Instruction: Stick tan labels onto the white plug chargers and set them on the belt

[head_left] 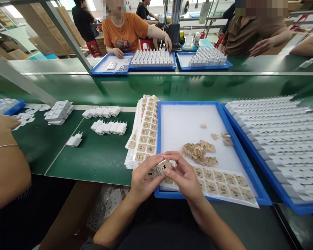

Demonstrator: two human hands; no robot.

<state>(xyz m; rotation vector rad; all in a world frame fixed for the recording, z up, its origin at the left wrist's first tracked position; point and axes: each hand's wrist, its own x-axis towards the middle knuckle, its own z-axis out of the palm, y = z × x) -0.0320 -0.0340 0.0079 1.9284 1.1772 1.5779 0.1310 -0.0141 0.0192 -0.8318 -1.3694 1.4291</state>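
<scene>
My left hand (pixel 145 177) grips a small white USB charger (pixel 159 169), its end face turned up toward me. A tan adhesive sticker with dark port openings covers that face. On the other side, my right hand (pixel 186 177) is closed around the same charger, with its thumb on the sticker. Beneath my hands lies a sheet of tan stickers (pixel 219 187), across the front of a blue-rimmed tray (pixel 189 121). Peeled tan pieces (pixel 198 152) are heaped in the tray. A stack of sticker sheets (pixel 143 132) lies along the tray's left side.
White chargers (pixel 109 127) stand in short rows at left, with a single one (pixel 74 139) nearer. A second blue tray (pixel 266 166) at right holds many chargers. A co-worker's arm (pixel 5 163) reaches in from the left. Across the belt (pixel 156 85), people sit behind trays.
</scene>
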